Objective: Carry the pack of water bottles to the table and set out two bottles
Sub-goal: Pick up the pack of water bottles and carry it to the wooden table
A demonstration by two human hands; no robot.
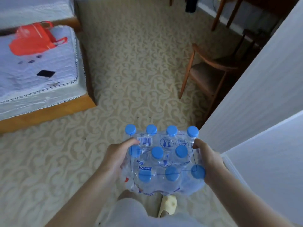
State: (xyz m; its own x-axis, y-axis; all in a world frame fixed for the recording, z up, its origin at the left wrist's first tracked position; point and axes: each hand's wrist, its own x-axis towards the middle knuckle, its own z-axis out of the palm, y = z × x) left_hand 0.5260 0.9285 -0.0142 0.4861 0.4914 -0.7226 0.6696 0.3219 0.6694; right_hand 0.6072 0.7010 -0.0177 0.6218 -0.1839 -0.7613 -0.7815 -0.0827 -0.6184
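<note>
A shrink-wrapped pack of water bottles (164, 159) with several blue caps is held in front of me above the carpet, caps facing up. My left hand (117, 157) grips its left side, thumb on the wrap near the barcode label. My right hand (208, 159) grips its right side, thumb on top. The wrap is closed over all the bottles. A dark wooden table (255, 7) stands at the far upper right, mostly cut off by the frame and a wall.
A bed (41, 89) with a wooden frame fills the left, carrying a red bag (35, 39) and a black item (45, 73). A wooden chair (208, 71) stands ahead right. A white wall corner (262, 99) juts in on the right. Patterned carpet (131, 63) lies ahead.
</note>
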